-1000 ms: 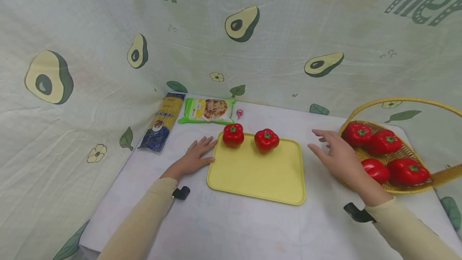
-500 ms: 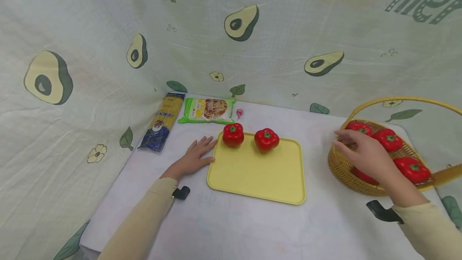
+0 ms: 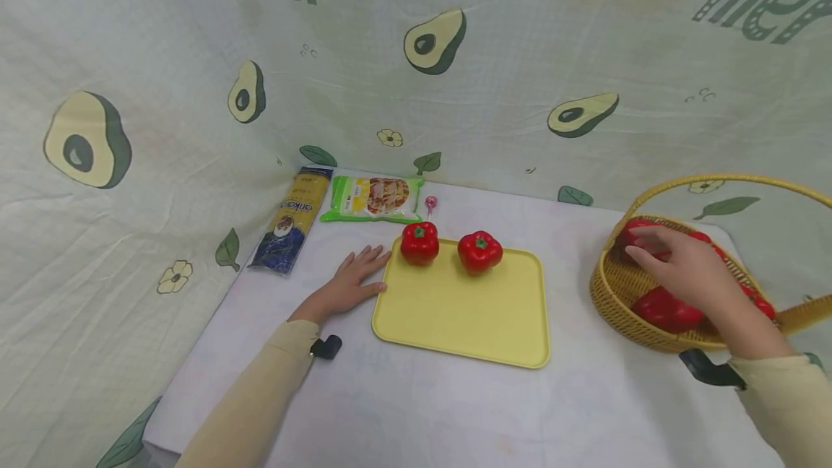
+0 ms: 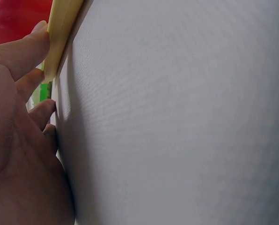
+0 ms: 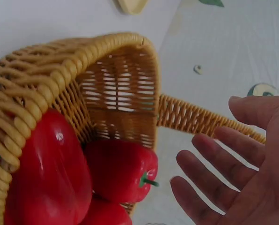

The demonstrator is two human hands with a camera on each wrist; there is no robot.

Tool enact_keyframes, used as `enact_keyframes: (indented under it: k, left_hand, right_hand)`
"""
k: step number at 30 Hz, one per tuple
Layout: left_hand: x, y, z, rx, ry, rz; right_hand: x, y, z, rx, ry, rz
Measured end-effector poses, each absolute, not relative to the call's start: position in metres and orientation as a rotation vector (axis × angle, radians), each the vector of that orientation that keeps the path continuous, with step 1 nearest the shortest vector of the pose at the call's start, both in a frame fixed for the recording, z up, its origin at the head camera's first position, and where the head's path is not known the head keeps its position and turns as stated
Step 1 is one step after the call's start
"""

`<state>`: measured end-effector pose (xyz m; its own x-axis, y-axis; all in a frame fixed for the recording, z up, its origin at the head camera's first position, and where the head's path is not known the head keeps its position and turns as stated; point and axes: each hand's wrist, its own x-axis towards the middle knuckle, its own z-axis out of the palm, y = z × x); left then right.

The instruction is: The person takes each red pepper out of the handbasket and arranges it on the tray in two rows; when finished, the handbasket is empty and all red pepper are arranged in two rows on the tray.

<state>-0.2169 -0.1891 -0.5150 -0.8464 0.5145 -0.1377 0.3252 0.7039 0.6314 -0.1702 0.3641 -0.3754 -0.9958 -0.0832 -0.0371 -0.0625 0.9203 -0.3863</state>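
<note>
Yellow and shallow, the tray (image 3: 461,316) carries two red peppers (image 3: 419,244) near its far edge; the left hand (image 3: 347,284), fingers spread, touches its left side, probably to steady it. Over the wicker basket (image 3: 609,300), where more peppers (image 3: 666,310) lie, the right hand (image 3: 694,274) hovers with fingers parted, gripping nothing.

Six red peppers (image 3: 479,252), one yellow tray (image 3: 461,316), one wicker basket (image 3: 614,302), two food packets (image 3: 373,198), one lollipop (image 3: 432,202)

Basket (image 3: 616,309): head from above, right wrist close
</note>
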Motion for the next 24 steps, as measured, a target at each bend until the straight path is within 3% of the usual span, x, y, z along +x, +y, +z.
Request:
enact_keyframes:
  k: [24]
  left_hand:
    - [-0.217, -0.188, -0.515, 0.671, 2.608, 0.894]
  right_hand:
    - [-0.214, 0.394, -0.387, -0.04, 3.022, -0.587]
